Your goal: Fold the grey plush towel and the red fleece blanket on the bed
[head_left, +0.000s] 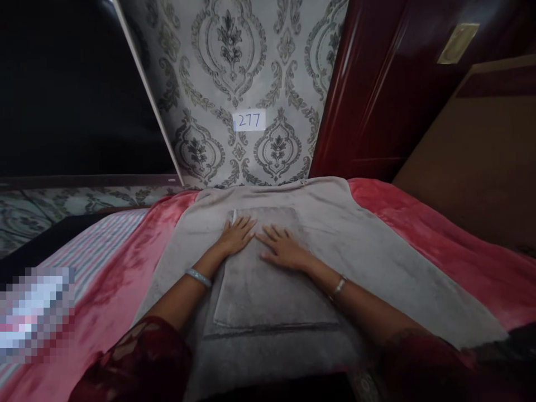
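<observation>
A grey folded cloth (272, 296), soft and layered, lies flat in front of me on a larger grey blanket (335, 223). My left hand (237, 235) rests palm down on the cloth's upper left part, fingers stretched out. On its upper right part lies my right hand (285, 247), also palm down with fingers spread. Neither hand grips anything. A layered edge shows along the near side of the folded cloth. What kind of cloth it is, I cannot tell.
Pink-red blanket (393, 218) shows on both sides of the grey one, with a striped sheet (92, 240) at left. Behind stand a dark screen (75, 95), patterned wallpaper (234, 72) with a paper label (250, 120), a dark red door (368, 84) and a cardboard box (477, 151).
</observation>
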A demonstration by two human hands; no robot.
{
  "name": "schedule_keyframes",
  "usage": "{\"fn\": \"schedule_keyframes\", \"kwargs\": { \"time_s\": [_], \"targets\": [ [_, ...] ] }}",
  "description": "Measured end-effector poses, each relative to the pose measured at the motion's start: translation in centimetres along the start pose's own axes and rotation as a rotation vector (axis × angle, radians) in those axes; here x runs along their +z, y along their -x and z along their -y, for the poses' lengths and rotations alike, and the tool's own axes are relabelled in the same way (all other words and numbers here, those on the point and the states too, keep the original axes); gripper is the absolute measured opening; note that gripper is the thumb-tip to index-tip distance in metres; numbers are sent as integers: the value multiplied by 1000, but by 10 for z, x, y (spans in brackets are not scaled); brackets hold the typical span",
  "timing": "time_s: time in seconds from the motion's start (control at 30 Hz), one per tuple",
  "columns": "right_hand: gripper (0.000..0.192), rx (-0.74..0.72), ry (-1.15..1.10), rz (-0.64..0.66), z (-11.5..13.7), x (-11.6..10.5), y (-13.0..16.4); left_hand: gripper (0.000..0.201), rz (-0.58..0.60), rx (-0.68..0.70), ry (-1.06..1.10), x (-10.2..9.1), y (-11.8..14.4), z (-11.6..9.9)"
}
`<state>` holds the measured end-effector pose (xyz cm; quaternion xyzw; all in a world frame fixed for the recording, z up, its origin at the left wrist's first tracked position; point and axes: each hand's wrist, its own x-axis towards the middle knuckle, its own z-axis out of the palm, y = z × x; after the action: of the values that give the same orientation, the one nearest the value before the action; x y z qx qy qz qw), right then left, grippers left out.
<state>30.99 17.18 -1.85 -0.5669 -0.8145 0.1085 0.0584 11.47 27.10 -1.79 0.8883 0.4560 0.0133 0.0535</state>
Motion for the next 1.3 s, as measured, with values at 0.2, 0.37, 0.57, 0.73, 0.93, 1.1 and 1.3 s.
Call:
{"fn": "schedule_keyframes", "kwargs": {
  "time_s": [0.2, 0.37, 0.57, 0.73, 0.93, 1.1, 1.3],
  "targets": [
    [72, -317, -148, 113, 56, 23, 103, 56, -32, 42, 22, 15, 6, 9],
    [71, -380, -403, 214, 77, 13, 162, 55, -25, 30, 10, 6, 3, 5],
    [56, -202, -397, -234, 34, -10, 119, 57, -65, 31, -5, -10, 46, -37],
    [59, 24, -24, -281, -9, -7, 37, 74, -84, 144, -3, 13, 125, -69],
    [62, 133, 108, -136, -17, 20, 16, 66, -114, 52, 41, 39, 172, -59],
    [61, 131, 68, -160, -17, 22, 19, 58, -134, 77, 107, 45, 197, -47],
    [62, 130, 6, -128, -13, 12, 21, 43, -333, -74, 358, 62, 205, -19]
  ]
}}
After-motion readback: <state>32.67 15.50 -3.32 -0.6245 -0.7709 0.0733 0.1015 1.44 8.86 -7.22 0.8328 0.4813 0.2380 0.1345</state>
